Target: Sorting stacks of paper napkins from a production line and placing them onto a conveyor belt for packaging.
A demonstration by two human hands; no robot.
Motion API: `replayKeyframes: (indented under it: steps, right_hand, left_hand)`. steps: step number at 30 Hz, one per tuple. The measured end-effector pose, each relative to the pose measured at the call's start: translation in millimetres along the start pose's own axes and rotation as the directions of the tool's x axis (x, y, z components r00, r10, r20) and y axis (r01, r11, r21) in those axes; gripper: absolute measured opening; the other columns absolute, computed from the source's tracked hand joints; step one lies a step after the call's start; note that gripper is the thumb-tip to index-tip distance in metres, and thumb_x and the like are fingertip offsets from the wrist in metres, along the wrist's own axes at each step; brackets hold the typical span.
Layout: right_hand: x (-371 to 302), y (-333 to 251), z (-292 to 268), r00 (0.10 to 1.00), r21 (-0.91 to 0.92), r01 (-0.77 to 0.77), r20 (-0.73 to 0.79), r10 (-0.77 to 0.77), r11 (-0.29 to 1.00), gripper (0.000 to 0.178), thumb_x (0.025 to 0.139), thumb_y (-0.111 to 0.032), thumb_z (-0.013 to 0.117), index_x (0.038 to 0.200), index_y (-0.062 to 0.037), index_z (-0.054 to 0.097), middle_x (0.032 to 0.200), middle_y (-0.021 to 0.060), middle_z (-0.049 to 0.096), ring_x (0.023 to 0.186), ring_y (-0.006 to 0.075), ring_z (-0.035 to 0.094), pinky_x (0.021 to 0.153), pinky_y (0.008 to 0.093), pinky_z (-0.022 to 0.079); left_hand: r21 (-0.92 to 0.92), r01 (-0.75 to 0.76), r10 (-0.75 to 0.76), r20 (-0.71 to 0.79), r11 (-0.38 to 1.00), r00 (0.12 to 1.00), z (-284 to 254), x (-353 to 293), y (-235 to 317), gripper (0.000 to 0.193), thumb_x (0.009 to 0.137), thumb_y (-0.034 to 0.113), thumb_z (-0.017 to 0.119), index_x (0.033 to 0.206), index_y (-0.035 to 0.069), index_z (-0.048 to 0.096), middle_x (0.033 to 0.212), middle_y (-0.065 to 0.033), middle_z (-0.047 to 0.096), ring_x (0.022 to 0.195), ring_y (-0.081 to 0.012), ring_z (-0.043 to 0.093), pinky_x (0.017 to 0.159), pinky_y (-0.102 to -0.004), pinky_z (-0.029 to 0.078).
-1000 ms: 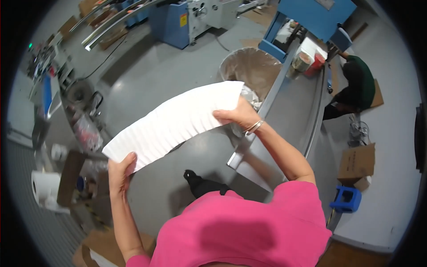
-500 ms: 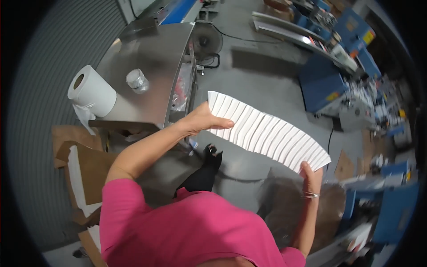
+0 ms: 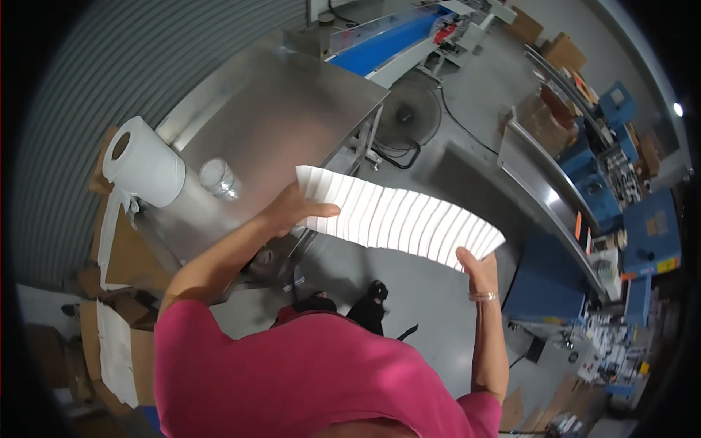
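Note:
Between my two hands stretches a long row of white folded paper pieces (image 3: pixel 394 219), overlapping like shingles, bowed and sloping down to the right. My left hand (image 3: pixel 296 209) grips its left end, thumb lying across the top. At the right end my right hand (image 3: pixel 480 270) pinches it, thumb on top; a bracelet circles that wrist. The fingers of both hands are mostly hidden beneath the row. Just beyond my left hand is a metal table (image 3: pixel 292 102), and the row's left end hangs near its edge.
On the table stand a large white roll (image 3: pixel 157 171) and a small roll of clear tape (image 3: pixel 219 177). A floor fan (image 3: pixel 405 113) and a blue conveyor belt (image 3: pixel 387 47) lie beyond. Blue machines (image 3: pixel 544 281) line the right. Open cardboard boxes (image 3: pixel 139 350) sit at lower left.
My body has turned and stepped, so the table and conveyor now lie more ahead. Still held at both ends, the paper row has shifted left in view.

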State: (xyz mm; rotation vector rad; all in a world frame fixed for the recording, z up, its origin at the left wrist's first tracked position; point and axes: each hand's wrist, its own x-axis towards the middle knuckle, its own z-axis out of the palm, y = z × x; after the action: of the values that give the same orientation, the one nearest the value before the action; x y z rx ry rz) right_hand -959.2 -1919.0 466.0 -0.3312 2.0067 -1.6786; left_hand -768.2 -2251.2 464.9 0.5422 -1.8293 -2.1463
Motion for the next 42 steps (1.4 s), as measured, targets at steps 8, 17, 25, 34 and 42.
replayKeyframes:
  steps: [8, 17, 25, 34, 42]
  right_hand:
    - [206, -68, 55, 0.89, -0.063, 0.118, 0.449, -0.078, 0.991, 0.055, 0.073, -0.013, 0.077, 0.119, 0.004, 0.051, 0.111, 0.0103, 0.062, 0.1, 0.0184, 0.059, 0.086, 0.0292, 0.047]
    - [396, -100, 263, 0.444, -0.349, 0.287, 0.873, 0.199, 0.892, 0.053, 0.075, -0.021, 0.073, 0.121, 0.0002, 0.055, 0.115, 0.0089, 0.061, 0.107, 0.0182, 0.054, 0.093, 0.0294, 0.04]
    - [476, -121, 469, 0.301, -0.511, 0.699, 0.845, 0.441, 0.5, 0.07, 0.078, -0.063, 0.06, 0.114, -0.002, 0.06, 0.11, 0.0112, 0.061, 0.096, 0.0207, 0.054, 0.088, 0.034, 0.042]
    - [419, -143, 616, -0.088, 0.078, 0.971, 0.996, 0.033, 0.227, 0.094, 0.066, -0.07, 0.063, 0.128, -0.001, 0.05, 0.124, 0.0187, 0.057, 0.116, 0.0328, 0.053, 0.096, 0.0349, 0.042]
    - [315, -147, 635, -0.502, 0.495, 0.864, 0.835, 0.227, 0.091, 0.091, 0.076, -0.074, 0.047, 0.135, -0.0058, 0.042, 0.124, 0.0235, 0.054, 0.118, 0.0369, 0.05, 0.098, 0.0412, 0.039]
  left_hand:
    - [-0.168, 0.182, -0.236, -0.396, 0.969, 0.888, -8, 40, 5, 0.054, 0.072, 0.009, 0.077, 0.119, -0.001, 0.053, 0.108, -0.0092, 0.063, 0.098, -0.0207, 0.061, 0.084, -0.0327, 0.049]
    - [-0.476, 0.179, -0.491, -0.687, 0.861, 0.536, -78, 42, -20, 0.075, 0.078, 0.038, 0.068, 0.139, 0.006, 0.036, 0.148, -0.0138, 0.026, 0.139, -0.029, 0.019, 0.109, -0.0498, 0.017]
    - [-0.341, 0.743, -0.771, -0.529, 0.577, 0.356, -86, 53, 31, 0.087, 0.084, 0.073, 0.032, 0.147, 0.013, 0.023, 0.152, -0.0146, 0.018, 0.139, -0.0335, 0.018, 0.104, -0.0522, 0.03]
    - [-0.88, -0.176, -0.718, -0.465, 0.442, 0.518, 10, 99, -1, 0.062, 0.086, 0.058, 0.053, 0.133, 0.02, 0.039, 0.121, -0.0062, 0.051, 0.107, -0.0244, 0.05, 0.089, -0.0445, 0.041]
    - [-0.726, -0.688, -0.652, -0.513, -0.017, 0.558, 65, 245, 5, 0.053, 0.082, 0.047, 0.067, 0.121, 0.02, 0.044, 0.11, -0.0045, 0.055, 0.098, -0.0188, 0.051, 0.082, -0.0343, 0.042]
